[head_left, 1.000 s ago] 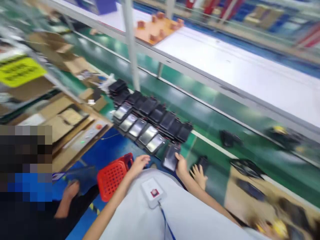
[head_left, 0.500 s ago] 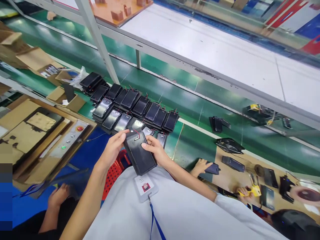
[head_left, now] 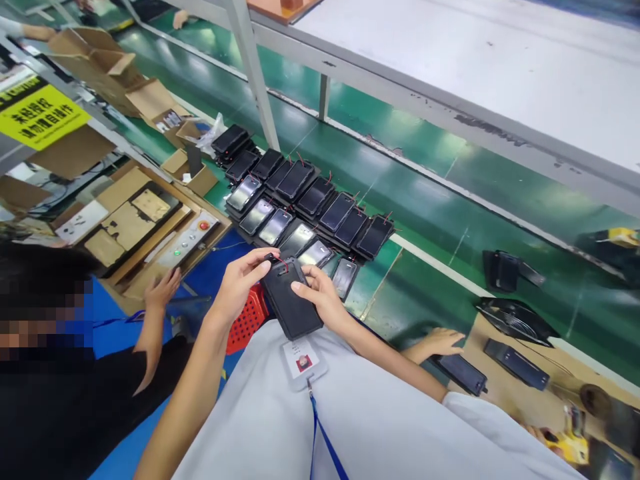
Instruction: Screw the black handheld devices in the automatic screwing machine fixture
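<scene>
A black phone-like device (head_left: 295,310), with a slot near its top, is held between my two hands close to my body. My right hand (head_left: 323,297) is closed around its right edge, the thumb flat on the face turned up to me. From the slot a short red wire (head_left: 284,263) runs to the device's upper left corner. There, my left hand (head_left: 237,283) is closed in a pinch at the dark end of the wire; the fingertips partly hide what they grip. Beyond my hands, several similar black devices (head_left: 315,200) lie in rows, some with red wires sticking up.
A red perforated stool (head_left: 247,321) stands below my left hand. To the left are a machine with buttons (head_left: 187,243), open cardboard boxes (head_left: 195,175) and a co-worker's arm (head_left: 157,313). Another person's hand (head_left: 443,341) touches a device on the right-hand bench (head_left: 477,340). A white-topped bench (head_left: 425,60) crosses the back.
My view has swung left, so the scene sits further right and a co-worker and yellow sign appear. The device stays in my hands, its upper face tilted slightly and no longer shiny.
</scene>
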The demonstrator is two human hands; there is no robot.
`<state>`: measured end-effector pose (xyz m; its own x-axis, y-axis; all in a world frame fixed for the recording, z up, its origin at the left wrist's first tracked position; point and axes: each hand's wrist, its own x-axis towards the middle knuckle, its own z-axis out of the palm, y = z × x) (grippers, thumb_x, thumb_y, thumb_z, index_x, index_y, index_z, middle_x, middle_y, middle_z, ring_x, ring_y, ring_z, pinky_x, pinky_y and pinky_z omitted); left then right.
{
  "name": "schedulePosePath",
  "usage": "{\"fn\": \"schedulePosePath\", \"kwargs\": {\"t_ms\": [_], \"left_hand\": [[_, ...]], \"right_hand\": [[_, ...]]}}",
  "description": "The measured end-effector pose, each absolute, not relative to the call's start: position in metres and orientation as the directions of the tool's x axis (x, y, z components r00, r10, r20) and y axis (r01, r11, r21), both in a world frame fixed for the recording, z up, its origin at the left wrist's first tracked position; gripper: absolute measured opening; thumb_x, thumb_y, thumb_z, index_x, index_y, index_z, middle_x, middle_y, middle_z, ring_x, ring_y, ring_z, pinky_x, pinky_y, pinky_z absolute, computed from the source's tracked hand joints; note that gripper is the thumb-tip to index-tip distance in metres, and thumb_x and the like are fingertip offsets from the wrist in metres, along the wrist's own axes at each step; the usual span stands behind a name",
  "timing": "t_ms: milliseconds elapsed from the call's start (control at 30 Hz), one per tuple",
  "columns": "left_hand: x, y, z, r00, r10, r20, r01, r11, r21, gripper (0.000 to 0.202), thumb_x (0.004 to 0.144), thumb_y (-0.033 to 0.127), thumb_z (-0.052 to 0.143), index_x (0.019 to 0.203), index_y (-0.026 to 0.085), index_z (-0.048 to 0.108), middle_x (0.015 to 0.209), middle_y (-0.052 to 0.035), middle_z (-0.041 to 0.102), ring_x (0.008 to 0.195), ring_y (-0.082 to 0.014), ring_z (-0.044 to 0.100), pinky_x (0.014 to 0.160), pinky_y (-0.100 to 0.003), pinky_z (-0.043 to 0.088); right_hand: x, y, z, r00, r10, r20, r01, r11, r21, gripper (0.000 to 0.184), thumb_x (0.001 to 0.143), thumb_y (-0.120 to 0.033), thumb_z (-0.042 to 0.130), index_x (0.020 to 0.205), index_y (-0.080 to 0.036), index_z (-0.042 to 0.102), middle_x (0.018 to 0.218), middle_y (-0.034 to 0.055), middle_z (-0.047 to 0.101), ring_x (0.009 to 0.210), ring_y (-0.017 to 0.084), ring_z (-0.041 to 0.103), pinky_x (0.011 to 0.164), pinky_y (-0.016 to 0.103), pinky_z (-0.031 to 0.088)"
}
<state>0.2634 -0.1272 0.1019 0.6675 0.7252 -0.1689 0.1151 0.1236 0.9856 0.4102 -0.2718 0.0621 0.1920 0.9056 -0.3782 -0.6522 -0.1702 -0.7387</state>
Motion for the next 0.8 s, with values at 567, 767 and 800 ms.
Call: {"fn": "schedulePosePath", "kwargs": {"t_ms": [567, 767, 800], "left_hand": [[0.222, -0.184, 0.073, 0.412, 0.869, -0.274, 0.026, 0.289, 0.957, 0.041, 0.099, 0.05, 0.065, 0.128, 0.022, 0.074, 0.137, -0.0112, 0.069, 0.132, -0.0316, 0.059, 0.115, -0.046, 0.044], [0.205, -0.188, 0.061, 0.455, 0.815, -0.359, -0.109, 0.451, 0.886, 0.048, 0.102, 0.05, 0.059, 0.14, 0.021, 0.068, 0.142, -0.0145, 0.068, 0.128, -0.0339, 0.065, 0.11, -0.049, 0.05], [0.203, -0.186, 0.06, 0.452, 0.813, -0.366, -0.127, 0.465, 0.876, 0.049, 0.101, 0.049, 0.062, 0.142, 0.021, 0.067, 0.146, -0.0138, 0.065, 0.133, -0.0341, 0.062, 0.114, -0.05, 0.047]], "right_hand": [[0.385, -0.266, 0.051, 0.103, 0.877, -0.469, -0.651, -0.297, -0.698, 0.056, 0.081, -0.049, 0.085, 0.125, -0.025, 0.06, 0.096, 0.0038, 0.078, 0.072, 0.023, 0.072, 0.068, 0.035, 0.056], [0.373, -0.239, 0.055, 0.106, 0.869, -0.483, -0.597, -0.333, -0.73, 0.052, 0.083, -0.051, 0.084, 0.123, -0.025, 0.062, 0.096, 0.0037, 0.077, 0.068, 0.02, 0.068, 0.064, 0.031, 0.053], [0.371, -0.234, 0.055, 0.108, 0.861, -0.497, -0.59, -0.347, -0.729, 0.052, 0.082, -0.052, 0.084, 0.122, -0.026, 0.062, 0.096, 0.0037, 0.077, 0.069, 0.02, 0.069, 0.064, 0.031, 0.052]]}}
